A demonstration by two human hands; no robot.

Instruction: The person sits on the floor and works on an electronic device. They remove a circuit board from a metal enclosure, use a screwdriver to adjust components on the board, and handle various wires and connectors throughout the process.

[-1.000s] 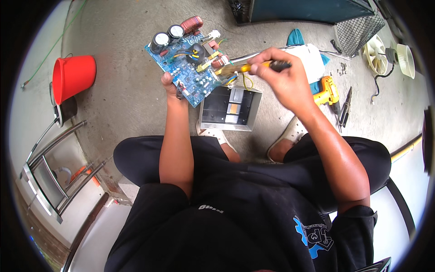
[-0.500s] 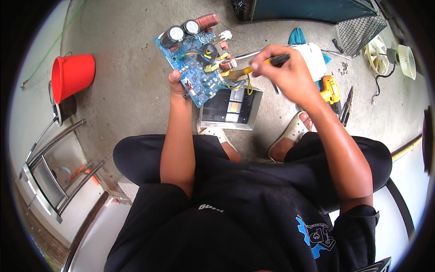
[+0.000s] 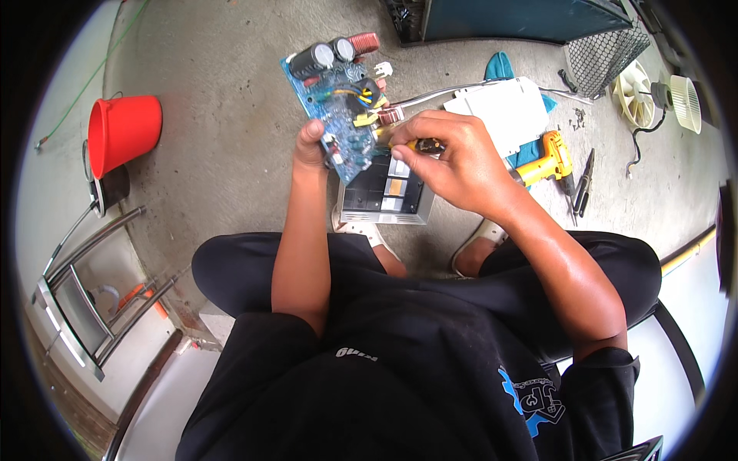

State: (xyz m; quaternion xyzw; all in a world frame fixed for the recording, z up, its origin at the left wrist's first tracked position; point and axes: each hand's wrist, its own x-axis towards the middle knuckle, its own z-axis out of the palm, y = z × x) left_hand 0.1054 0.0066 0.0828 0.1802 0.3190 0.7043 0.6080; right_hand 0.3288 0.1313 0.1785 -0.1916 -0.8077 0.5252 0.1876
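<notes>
My left hand (image 3: 309, 146) grips the lower left edge of a blue circuit board (image 3: 334, 119), thumb on top and the other fingers hidden beneath it. Large black capacitors (image 3: 314, 61), a copper coil (image 3: 364, 43) and coloured wires stand on the board, which is tilted and slightly blurred. In my right hand (image 3: 453, 157) is a paint brush (image 3: 425, 145) with a yellow and black handle, pinched between thumb and fingers. Its bristles, mostly hidden, are at the board's right side. Below the board, an open box-shaped housing (image 3: 419, 217) with a dark inside rests on the floor by my feet.
On the right lie a yellow power drill (image 3: 550, 160), pliers (image 3: 586, 183), a white cover (image 3: 507, 115) over a teal cloth (image 3: 500, 67), and a fan wheel (image 3: 635, 94). A dark panel (image 3: 523, 19) stands at the back. Left are a red bucket (image 3: 127, 132) and a metal ladder-like frame (image 3: 88, 307).
My right hand has moved left and down with the brush, closer to the board's lower right edge. The board has shifted slightly to the right and tilted.
</notes>
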